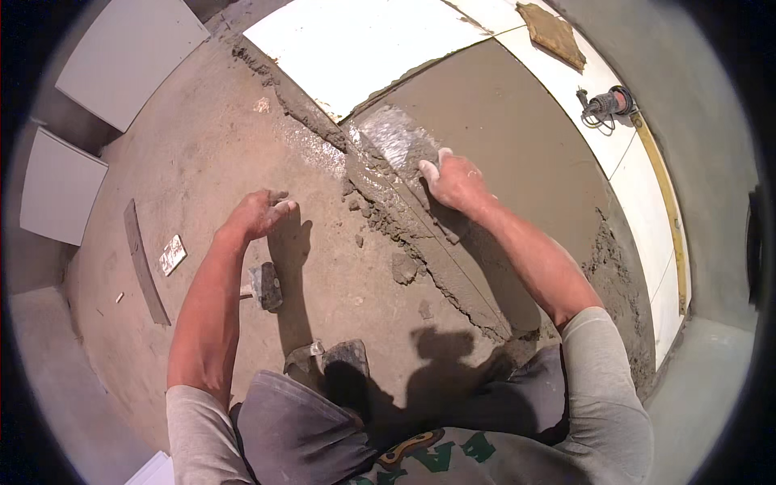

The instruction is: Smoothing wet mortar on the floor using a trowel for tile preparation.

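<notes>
My right hand [458, 184] is closed around a mortar-smeared trowel [422, 159], held at the left edge of the smooth grey mortar bed [517, 121]. Much of the tool is hidden by the hand and mortar. A ridge of wet mortar [428, 234] with a straight cut edge runs diagonally below it. Over the bare floor, my left hand [260, 213] hangs with its fingers loosely bent and apart, holding nothing. Near my left forearm lies a dark-headed mallet [267, 287]. A large white tile [364, 48] borders the bed's far side.
White tiles [133, 56] lean at the left wall. A grey strip [145, 263] and a small tile piece [172, 255] lie on the floor. At right, a corded power tool [608, 105], a brown board [552, 36] and a yellow bar [664, 190] rest on laid tiles.
</notes>
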Tool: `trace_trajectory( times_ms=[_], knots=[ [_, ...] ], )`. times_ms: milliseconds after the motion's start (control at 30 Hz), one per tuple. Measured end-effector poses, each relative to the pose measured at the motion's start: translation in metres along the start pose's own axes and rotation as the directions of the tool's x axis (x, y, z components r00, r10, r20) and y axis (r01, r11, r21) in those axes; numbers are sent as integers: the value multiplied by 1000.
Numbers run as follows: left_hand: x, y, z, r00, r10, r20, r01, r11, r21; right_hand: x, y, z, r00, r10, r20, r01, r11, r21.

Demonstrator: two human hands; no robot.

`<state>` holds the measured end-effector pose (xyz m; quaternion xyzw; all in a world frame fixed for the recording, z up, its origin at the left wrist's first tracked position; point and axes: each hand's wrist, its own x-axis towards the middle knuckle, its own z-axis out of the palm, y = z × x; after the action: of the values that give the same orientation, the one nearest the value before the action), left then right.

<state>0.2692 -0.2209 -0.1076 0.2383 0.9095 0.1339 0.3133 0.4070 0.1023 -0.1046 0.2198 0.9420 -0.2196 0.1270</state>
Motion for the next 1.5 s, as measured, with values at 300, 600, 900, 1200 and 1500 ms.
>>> trace_trajectory(
  times_ms=[300, 600, 900, 1200, 1500],
  knots=[
    [-9, -7, -6, 998, -50, 36, 51, 998, -24, 7, 39, -13, 962, 197, -188, -187, 980, 69],
    [-1, 7, -6, 1000, 3, 31, -3, 1000, 0, 13, -8, -1, 999, 35, -29, -33, 998, 55],
    [-8, 13, -9, 997, -48, 55, 49, 999, -8, 22, 97, -32, 888, 390, -244, -391, 919, 45],
    [-7, 20, -12, 996, -50, 71, 50, 999, 10, -10, 30, -23, 980, 186, -71, -177, 978, 109],
    [-3, 16, -2, 997, 77, 14, -77, 995, 67, -19, 15, 1, 999, -21, -38, 23, 999, 47]
  ],
)
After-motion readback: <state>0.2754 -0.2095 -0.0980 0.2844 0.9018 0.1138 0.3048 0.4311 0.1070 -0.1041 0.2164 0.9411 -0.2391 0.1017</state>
